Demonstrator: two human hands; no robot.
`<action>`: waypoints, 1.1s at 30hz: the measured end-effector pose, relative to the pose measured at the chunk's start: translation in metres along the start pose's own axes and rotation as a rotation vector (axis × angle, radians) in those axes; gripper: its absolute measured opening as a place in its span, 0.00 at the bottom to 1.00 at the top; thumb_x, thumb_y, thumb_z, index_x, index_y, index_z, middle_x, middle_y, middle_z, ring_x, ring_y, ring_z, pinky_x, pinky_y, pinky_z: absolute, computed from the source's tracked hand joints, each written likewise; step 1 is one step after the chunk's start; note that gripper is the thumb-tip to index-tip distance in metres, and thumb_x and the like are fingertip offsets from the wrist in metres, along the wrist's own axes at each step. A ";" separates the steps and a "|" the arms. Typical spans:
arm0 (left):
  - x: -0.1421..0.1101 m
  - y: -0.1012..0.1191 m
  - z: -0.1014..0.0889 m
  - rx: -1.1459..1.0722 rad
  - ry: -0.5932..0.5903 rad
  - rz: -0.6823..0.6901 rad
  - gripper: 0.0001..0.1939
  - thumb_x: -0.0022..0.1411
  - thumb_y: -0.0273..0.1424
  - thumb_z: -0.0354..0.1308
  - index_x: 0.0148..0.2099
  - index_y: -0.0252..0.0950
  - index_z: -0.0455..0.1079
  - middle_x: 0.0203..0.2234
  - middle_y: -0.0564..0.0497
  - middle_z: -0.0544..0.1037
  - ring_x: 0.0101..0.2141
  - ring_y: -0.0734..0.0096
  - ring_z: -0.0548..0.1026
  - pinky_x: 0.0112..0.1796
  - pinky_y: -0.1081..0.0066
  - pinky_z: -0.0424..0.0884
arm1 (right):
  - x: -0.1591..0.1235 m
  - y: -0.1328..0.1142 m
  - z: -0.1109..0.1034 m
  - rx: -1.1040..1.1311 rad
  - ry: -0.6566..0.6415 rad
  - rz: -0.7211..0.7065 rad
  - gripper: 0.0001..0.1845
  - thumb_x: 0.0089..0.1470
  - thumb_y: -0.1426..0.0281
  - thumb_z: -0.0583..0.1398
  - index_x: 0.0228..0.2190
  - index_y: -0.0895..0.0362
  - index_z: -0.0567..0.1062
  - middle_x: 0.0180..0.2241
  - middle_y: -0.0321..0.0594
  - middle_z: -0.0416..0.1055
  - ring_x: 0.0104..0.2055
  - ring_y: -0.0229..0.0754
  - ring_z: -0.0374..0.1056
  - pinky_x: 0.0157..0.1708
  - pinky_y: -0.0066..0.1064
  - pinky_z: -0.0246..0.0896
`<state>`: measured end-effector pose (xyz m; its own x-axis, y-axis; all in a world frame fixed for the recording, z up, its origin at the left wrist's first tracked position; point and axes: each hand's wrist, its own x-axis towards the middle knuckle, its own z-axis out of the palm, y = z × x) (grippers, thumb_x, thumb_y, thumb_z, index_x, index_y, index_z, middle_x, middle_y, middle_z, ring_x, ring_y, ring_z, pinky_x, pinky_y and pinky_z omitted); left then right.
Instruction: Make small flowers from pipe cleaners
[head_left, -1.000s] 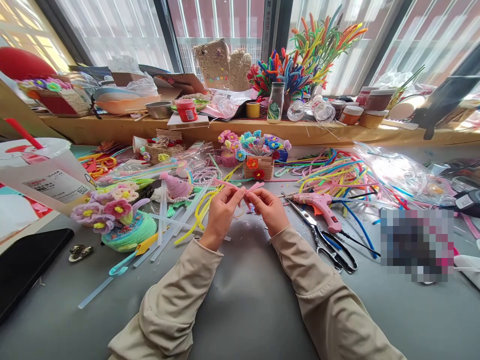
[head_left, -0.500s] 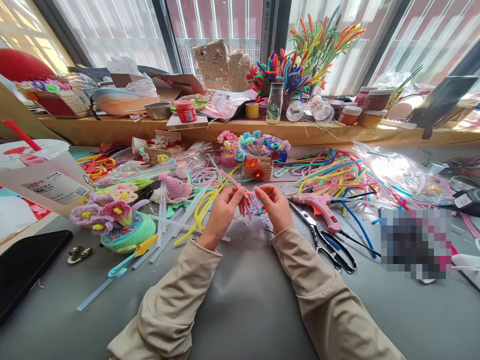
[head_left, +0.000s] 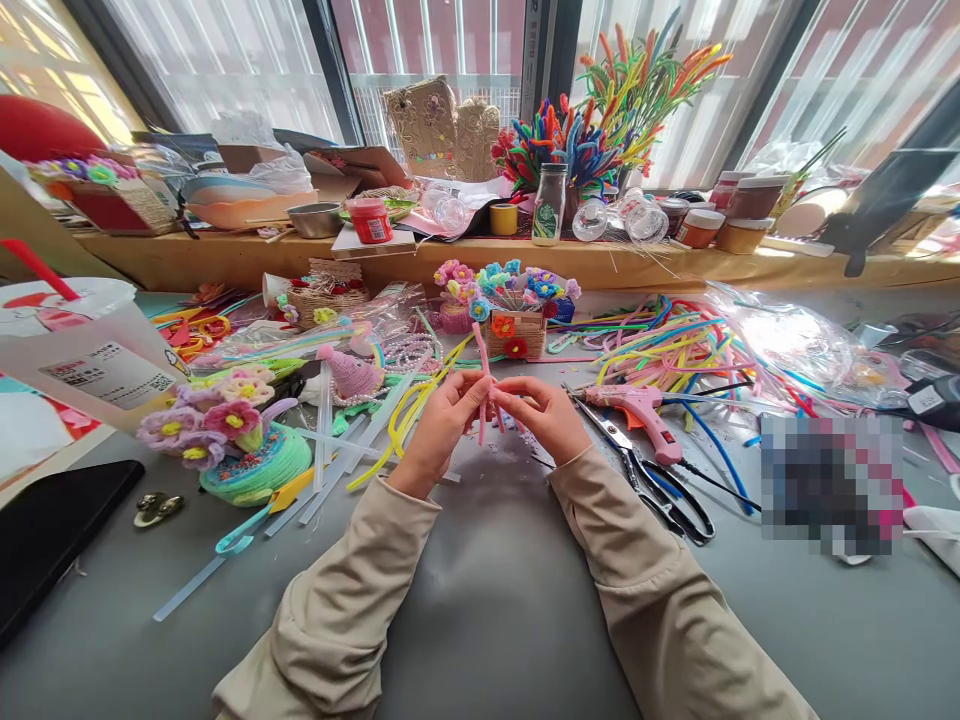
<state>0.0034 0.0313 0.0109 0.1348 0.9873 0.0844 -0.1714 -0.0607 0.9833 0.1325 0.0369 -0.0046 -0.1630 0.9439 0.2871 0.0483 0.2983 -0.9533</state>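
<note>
Pink pipe cleaners [head_left: 481, 348] are pinched between my two hands over the middle of the table. One end sticks up above the fingertips, and several short ends hang below. My left hand [head_left: 448, 424] is closed on them with thumb and forefinger. From the other side, my right hand [head_left: 546, 415] is closed on the same pink pieces, its fingertips almost touching the left ones. Where the strands cross is hidden by the fingers. Small pale scraps lie on the table below. Scissors [head_left: 637, 470] and a pink glue gun [head_left: 637, 410] lie to the right of my right hand.
Yellow pipe cleaners [head_left: 409, 415] and clear glue sticks [head_left: 352, 450] lie left of my hands. A green pot of fuzzy flowers [head_left: 259, 465], a cup [head_left: 90, 350] and a phone [head_left: 64, 525] stand or lie further left. Loose colourful pipe cleaners [head_left: 675, 345] are heaped behind right.
The pink pipe cleaners have turned from slanting leftward to nearly upright. My right hand has shifted slightly, its fingers now lower and closer to the left fingertips.
</note>
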 end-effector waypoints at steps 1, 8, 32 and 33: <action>0.000 0.001 0.000 0.002 0.010 0.008 0.10 0.49 0.35 0.54 0.32 0.33 0.63 0.21 0.57 0.67 0.20 0.82 0.64 0.23 0.80 0.60 | 0.000 0.000 0.000 0.044 -0.038 0.011 0.12 0.41 0.62 0.58 0.28 0.57 0.71 0.31 0.39 0.69 0.35 0.38 0.65 0.34 0.30 0.60; 0.003 0.002 -0.005 0.116 0.006 0.061 0.12 0.44 0.31 0.59 0.34 0.33 0.66 0.29 0.52 0.71 0.32 0.75 0.69 0.32 0.77 0.63 | 0.001 0.004 0.001 0.216 -0.057 0.017 0.09 0.42 0.66 0.58 0.27 0.58 0.68 0.24 0.35 0.68 0.26 0.34 0.64 0.28 0.27 0.61; 0.004 -0.006 -0.015 0.640 0.075 0.307 0.10 0.50 0.32 0.52 0.36 0.34 0.68 0.29 0.49 0.74 0.29 0.71 0.71 0.31 0.73 0.67 | 0.003 0.007 0.001 0.203 -0.092 0.085 0.19 0.46 0.70 0.51 0.43 0.55 0.61 0.16 0.28 0.54 0.15 0.28 0.46 0.13 0.21 0.42; 0.004 -0.005 -0.014 0.638 0.077 0.306 0.10 0.50 0.32 0.52 0.35 0.34 0.68 0.28 0.49 0.74 0.29 0.71 0.72 0.32 0.72 0.67 | 0.003 0.006 0.001 0.230 -0.117 0.107 0.19 0.46 0.70 0.51 0.43 0.55 0.62 0.16 0.28 0.53 0.15 0.28 0.45 0.12 0.22 0.41</action>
<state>-0.0092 0.0379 0.0036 0.0982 0.9182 0.3837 0.4179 -0.3879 0.8215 0.1317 0.0417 -0.0097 -0.2828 0.9414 0.1837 -0.1516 0.1453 -0.9777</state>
